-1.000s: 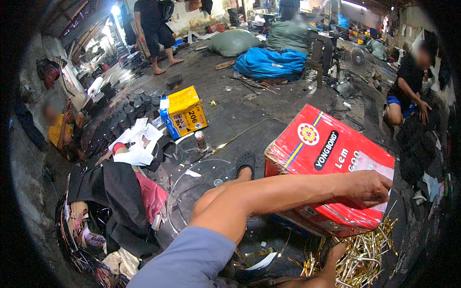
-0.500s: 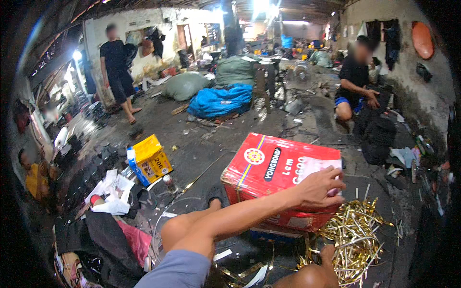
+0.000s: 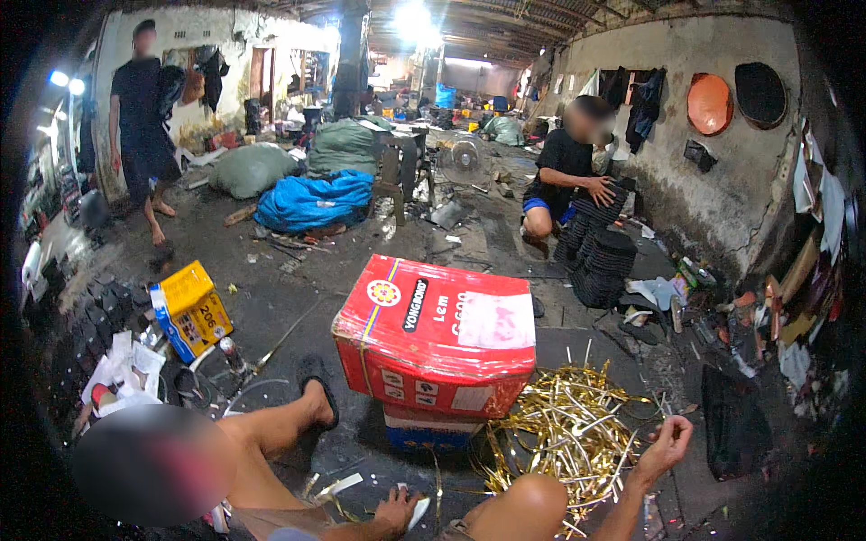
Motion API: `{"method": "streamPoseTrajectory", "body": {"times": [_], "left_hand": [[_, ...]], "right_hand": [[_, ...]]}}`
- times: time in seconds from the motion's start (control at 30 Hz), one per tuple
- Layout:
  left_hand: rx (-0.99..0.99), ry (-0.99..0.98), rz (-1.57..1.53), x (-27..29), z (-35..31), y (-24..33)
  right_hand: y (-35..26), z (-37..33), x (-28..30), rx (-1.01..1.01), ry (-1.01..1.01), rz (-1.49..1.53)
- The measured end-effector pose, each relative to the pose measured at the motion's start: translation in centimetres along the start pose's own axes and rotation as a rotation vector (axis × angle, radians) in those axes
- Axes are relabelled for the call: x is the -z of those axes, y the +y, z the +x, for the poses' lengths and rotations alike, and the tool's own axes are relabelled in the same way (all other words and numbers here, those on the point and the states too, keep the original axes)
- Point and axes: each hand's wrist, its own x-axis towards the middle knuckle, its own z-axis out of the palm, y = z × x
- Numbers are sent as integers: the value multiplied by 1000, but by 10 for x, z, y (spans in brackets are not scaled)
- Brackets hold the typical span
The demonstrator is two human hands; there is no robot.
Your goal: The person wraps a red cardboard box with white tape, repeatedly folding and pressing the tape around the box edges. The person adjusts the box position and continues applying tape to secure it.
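I saw the left hand [image 3: 395, 512] low in my view, at six o'clock, with a white scrap [image 3: 419, 512] right by it at three o'clock; I couldn't tell whether the fingers pinched it. The right hand [image 3: 669, 442] hung at four o'clock in my view, fingers bent; I couldn't make out whether their tips met or held anything. The heap of gold strips [image 3: 577, 426] lay near that hand, at its nine o'clock. The red box [image 3: 424, 352] sat above a blue box [image 3: 424, 437], at twelve o'clock from the left hand, ten from the right, apart from both.
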Motion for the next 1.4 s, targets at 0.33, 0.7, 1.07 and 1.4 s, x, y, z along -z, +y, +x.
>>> {"method": "streamPoseTrajectory", "body": {"times": [0.33, 0.7, 1.07, 1.4], "left_hand": [[-290, -26, -568, 225, -43, 92], [-455, 977, -640, 446, -117, 108], [-1018, 522, -393, 416, -123, 114], [-365, 582, -731, 519, -96, 54]], "right_hand": [[-158, -72, -70, 11, -1293, -209], [-176, -98, -152, -367, -1729, -170], [-193, -54, -142, 57, -1462, -322], [-131, -23, -200, -12, -1508, 22]]}}
